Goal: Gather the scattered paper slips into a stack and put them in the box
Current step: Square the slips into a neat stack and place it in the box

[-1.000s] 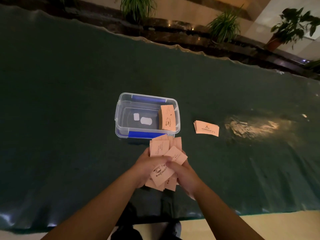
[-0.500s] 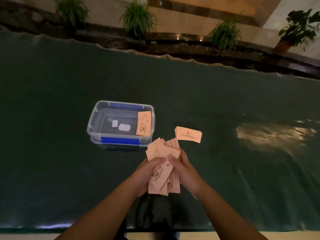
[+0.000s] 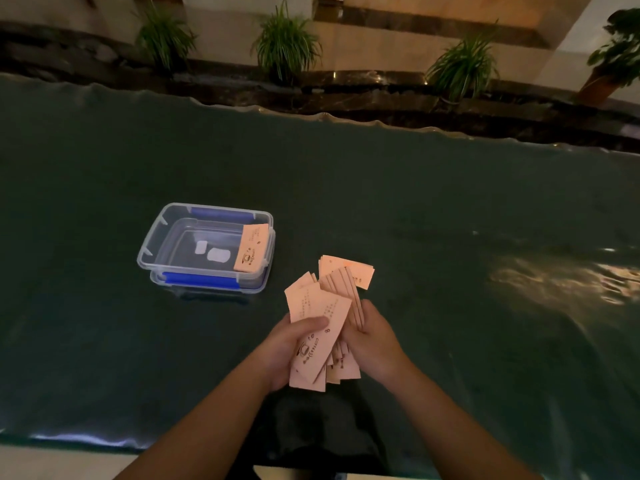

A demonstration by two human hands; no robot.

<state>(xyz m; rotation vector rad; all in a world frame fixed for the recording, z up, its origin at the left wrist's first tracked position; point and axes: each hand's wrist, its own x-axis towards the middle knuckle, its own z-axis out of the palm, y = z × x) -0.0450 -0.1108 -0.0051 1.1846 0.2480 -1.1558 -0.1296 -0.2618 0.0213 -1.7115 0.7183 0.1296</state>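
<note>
A loose bundle of pink paper slips (image 3: 317, 318) is held above the table's near side by both hands. My left hand (image 3: 289, 344) grips it from the left with the thumb across the top slip. My right hand (image 3: 372, 341) clasps its right edge. The slips are fanned out and uneven. A small pile of pink slips (image 3: 349, 270) lies on the table just behind the bundle, partly hidden by it. The clear plastic box (image 3: 152, 249) with blue clips stands to the left, open, with a stack of slips (image 3: 251, 247) leaning against its right wall.
The table is covered with a dark green cloth (image 3: 450, 209), wrinkled and glossy at the right. Its far edge runs along a dark ledge with several potted plants (image 3: 285, 46). The near edge (image 3: 86, 441) is close to my body.
The view has shifted, so the box now appears further left. My hands have kept working the bundle, and its slips lie closer together than before. The pile on the table stays put.
</note>
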